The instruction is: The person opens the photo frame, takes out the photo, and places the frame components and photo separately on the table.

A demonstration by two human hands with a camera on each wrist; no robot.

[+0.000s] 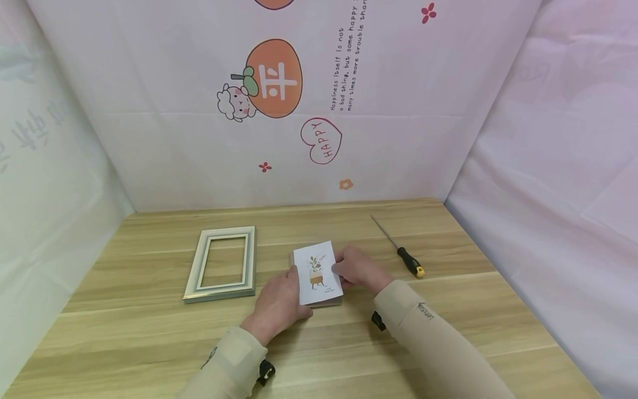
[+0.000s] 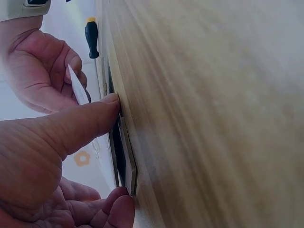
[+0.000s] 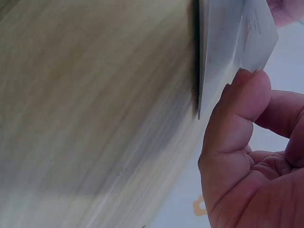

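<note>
A white card (image 1: 304, 263) printed with a plant in an orange pot lies over a thin grey-brown backing board (image 1: 326, 303) at the middle of the table. The board's near edge shows below it. My right hand (image 1: 361, 269) pinches the card's right edge between thumb and fingers; in the right wrist view the card (image 3: 260, 40) tilts up off the board. My left hand (image 1: 276, 305) holds the board at its left side. In the left wrist view, thumb and fingertips meet the edges of the layered board (image 2: 128, 166).
An unfilled cream and grey-blue picture frame (image 1: 247, 260) lies left of my hands. To the right lies a screwdriver (image 1: 410, 261) with a black and yellow handle, its shaft pointing to the back. White printed cloth (image 1: 399, 138) stands behind the table and along both sides.
</note>
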